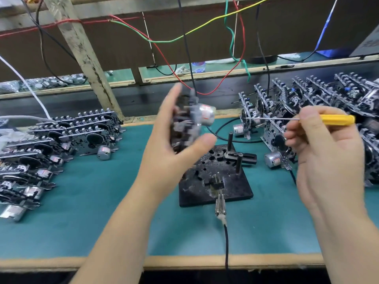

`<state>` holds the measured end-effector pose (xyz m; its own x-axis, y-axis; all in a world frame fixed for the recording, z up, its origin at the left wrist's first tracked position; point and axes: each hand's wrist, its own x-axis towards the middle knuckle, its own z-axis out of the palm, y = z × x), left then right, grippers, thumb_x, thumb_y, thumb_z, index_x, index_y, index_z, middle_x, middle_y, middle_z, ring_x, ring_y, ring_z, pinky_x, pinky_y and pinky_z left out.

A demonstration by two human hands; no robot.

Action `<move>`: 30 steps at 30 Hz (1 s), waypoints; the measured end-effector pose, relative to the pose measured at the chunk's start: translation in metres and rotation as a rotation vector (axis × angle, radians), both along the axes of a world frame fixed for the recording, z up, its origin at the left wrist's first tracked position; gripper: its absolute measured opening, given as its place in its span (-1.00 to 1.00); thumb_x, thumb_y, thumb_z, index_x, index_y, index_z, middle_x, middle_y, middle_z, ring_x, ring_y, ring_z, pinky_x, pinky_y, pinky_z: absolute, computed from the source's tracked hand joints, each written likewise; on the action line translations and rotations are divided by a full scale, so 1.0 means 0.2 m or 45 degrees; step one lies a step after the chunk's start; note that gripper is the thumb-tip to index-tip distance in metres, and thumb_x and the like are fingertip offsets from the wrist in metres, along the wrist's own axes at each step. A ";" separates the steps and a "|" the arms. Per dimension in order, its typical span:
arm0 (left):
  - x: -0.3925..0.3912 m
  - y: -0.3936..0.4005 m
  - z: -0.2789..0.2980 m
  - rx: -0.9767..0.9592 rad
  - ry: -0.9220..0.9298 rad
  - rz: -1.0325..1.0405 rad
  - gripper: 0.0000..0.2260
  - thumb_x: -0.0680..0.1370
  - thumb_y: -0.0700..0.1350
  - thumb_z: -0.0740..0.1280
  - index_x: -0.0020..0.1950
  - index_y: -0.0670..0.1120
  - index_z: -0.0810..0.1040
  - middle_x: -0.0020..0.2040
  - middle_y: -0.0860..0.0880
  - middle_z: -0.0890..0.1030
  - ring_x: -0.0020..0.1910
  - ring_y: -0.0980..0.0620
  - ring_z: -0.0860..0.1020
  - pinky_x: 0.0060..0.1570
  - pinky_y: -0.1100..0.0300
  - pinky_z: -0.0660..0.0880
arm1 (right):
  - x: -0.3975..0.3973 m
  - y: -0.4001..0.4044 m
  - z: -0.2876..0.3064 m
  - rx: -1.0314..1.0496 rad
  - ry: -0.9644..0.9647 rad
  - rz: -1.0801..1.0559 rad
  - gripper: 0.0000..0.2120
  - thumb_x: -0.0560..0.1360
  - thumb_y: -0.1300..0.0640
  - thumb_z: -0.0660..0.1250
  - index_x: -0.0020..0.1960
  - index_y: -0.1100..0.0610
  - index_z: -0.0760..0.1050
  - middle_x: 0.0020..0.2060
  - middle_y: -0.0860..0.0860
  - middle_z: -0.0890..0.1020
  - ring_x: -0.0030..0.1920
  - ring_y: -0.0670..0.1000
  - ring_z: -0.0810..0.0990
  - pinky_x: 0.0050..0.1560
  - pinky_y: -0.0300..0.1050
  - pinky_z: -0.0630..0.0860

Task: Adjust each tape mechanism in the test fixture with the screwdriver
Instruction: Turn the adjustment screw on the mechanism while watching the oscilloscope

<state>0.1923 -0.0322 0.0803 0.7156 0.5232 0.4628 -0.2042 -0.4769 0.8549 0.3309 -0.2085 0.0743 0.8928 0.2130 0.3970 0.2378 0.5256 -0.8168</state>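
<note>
Single head cam, fwd and down, close over green bench mat [86,218] w/ test fixture [215,181] centre-frame.

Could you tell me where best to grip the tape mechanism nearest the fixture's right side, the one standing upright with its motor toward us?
Probably by the two long edges of its upright metal frame, coming from above. The tape mechanism stands on edge, neighbours crowd behind it, and the round motor protruding low in front offers a poor hold.

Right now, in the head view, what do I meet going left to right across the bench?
Left stack of tape mechanisms → left hand holding a tape mechanism → test fixture → right hand holding the screwdriver.
</note>
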 end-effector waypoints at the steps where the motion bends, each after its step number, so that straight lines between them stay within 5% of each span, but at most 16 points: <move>1: 0.04 0.04 0.03 0.253 0.168 0.007 -0.19 0.37 0.23 0.47 0.57 0.28 0.21 0.39 0.24 0.46 0.38 0.23 0.44 0.36 0.32 0.35 | 0.02 -0.01 -0.01 -0.023 -0.004 -0.018 -0.96 0.64 0.17 0.34 0.00 0.08 0.51 -0.25 -0.06 0.63 -0.24 -0.07 0.57 -0.19 -0.26 0.50; 4: 0.20 0.08 0.07 0.946 0.759 0.026 -0.06 0.33 0.36 0.46 0.61 0.22 0.11 0.41 0.13 0.39 0.39 0.00 0.36 0.38 -0.06 0.35 | 0.03 0.00 -0.03 -0.082 0.005 -0.042 -0.96 0.66 0.19 0.30 0.07 0.11 0.52 -0.21 -0.05 0.62 -0.22 -0.07 0.55 -0.15 -0.25 0.49; 6: 0.29 0.08 0.04 1.174 0.980 -0.001 -0.03 0.34 0.40 0.44 0.63 0.20 0.06 0.47 0.10 0.33 0.44 -0.07 0.29 0.38 -0.16 0.32 | 0.03 0.00 -0.05 -0.121 0.005 -0.033 -0.92 0.67 0.18 0.27 0.06 0.06 0.53 -0.22 -0.05 0.64 -0.23 -0.05 0.56 -0.17 -0.24 0.50; 14: 0.35 0.13 -0.09 1.196 1.070 -0.027 0.00 0.33 0.47 0.36 0.63 0.21 -0.04 0.47 0.11 0.28 0.39 -0.07 0.30 0.21 -0.11 0.36 | 0.04 -0.01 -0.13 -0.292 -0.031 0.032 -0.89 0.71 0.11 0.18 0.05 0.03 0.47 -0.22 0.03 0.72 -0.24 0.02 0.64 -0.19 -0.17 0.47; 19: 0.35 0.11 -0.08 1.182 1.003 -0.018 0.01 0.33 0.45 0.39 0.64 0.18 -0.01 0.52 0.10 0.23 0.47 -0.04 0.24 0.29 -0.11 0.32 | 0.02 0.10 -0.12 -0.684 -0.312 0.248 -0.89 0.71 -0.01 0.11 0.03 -0.03 0.33 0.13 -0.13 0.70 0.24 -0.07 0.56 0.27 0.00 0.38; 21: 0.28 0.13 -0.06 0.893 0.829 -0.126 -0.07 0.36 0.36 0.46 0.61 0.21 0.09 0.60 0.14 0.14 0.57 0.09 0.13 0.45 -0.04 0.24 | 0.00 0.13 -0.14 -0.934 -0.460 0.244 -0.91 0.70 0.01 0.13 0.00 -0.08 0.31 0.17 -0.27 0.64 0.31 -0.03 0.45 0.39 0.15 0.29; 23: 0.18 0.18 -0.06 0.583 0.623 -0.182 -0.32 0.41 0.24 0.50 0.46 0.31 0.30 0.60 0.20 0.15 0.58 0.28 0.06 0.51 0.06 0.18 | 0.00 0.14 -0.17 -1.076 -0.531 0.209 -0.89 0.67 0.03 0.16 -0.03 -0.12 0.29 0.17 -0.39 0.59 0.29 -0.08 0.36 0.37 0.18 0.24; 25: 0.06 0.22 -0.11 0.523 0.610 -0.146 -0.47 0.38 0.24 0.46 0.32 0.34 0.39 0.59 0.23 0.15 0.59 0.31 -0.01 0.55 -0.05 0.14 | 0.01 0.13 -0.19 -1.100 -0.550 0.241 -0.83 0.68 0.06 0.16 -0.03 -0.17 0.25 0.21 -0.45 0.53 0.30 -0.10 0.33 0.35 0.16 0.21; 30: -0.01 0.11 -0.27 0.631 0.637 0.025 -0.19 0.17 0.39 0.52 0.36 0.38 0.30 0.66 0.11 -0.22 0.63 0.09 -0.22 0.54 -0.22 0.12 | 0.04 0.13 -0.25 -0.954 -0.504 0.480 -0.81 0.69 0.09 0.18 0.00 -0.14 0.22 0.33 -0.31 0.48 0.27 -0.07 0.45 0.22 0.03 0.33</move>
